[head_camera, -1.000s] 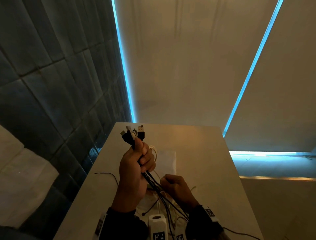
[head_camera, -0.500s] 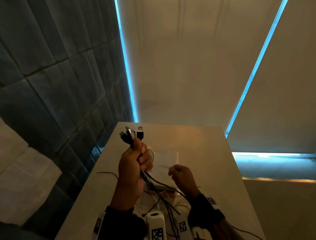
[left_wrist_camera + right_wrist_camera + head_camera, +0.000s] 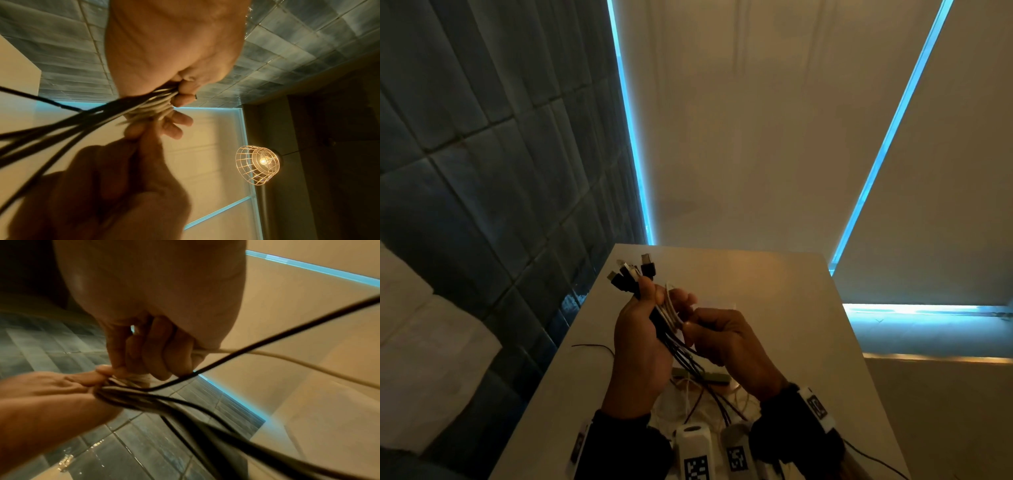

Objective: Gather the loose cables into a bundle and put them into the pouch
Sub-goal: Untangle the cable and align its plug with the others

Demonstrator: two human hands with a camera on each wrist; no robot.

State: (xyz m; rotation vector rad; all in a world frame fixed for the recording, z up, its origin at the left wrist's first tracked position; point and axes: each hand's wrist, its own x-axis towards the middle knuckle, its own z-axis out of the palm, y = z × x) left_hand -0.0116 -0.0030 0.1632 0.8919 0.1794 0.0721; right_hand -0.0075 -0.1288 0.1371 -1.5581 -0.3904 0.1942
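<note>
My left hand (image 3: 643, 329) grips a bundle of black and white cables (image 3: 671, 342) upright above the table, with their plugs (image 3: 631, 274) fanned out above the thumb. White cable loops (image 3: 671, 310) lie across the bundle by the left fingers. My right hand (image 3: 726, 339) sits against them and pinches a white cable (image 3: 267, 353), which trails off to the right. Black cable tails (image 3: 164, 404) hang from the left fist (image 3: 174, 48). A pale pouch (image 3: 702, 375) lies on the table under the hands, mostly hidden.
The pale table (image 3: 774, 291) ends at a tiled wall (image 3: 482, 171) on the left. A thin black wire (image 3: 592, 346) lies on the table left of my hands, and another wire (image 3: 873, 459) trails at the near right. A caged lamp (image 3: 258, 165) glows overhead.
My right hand has risen from low near the table up against the left hand's fingers, bringing the white cable to the bundle. The left hand has stayed in place.
</note>
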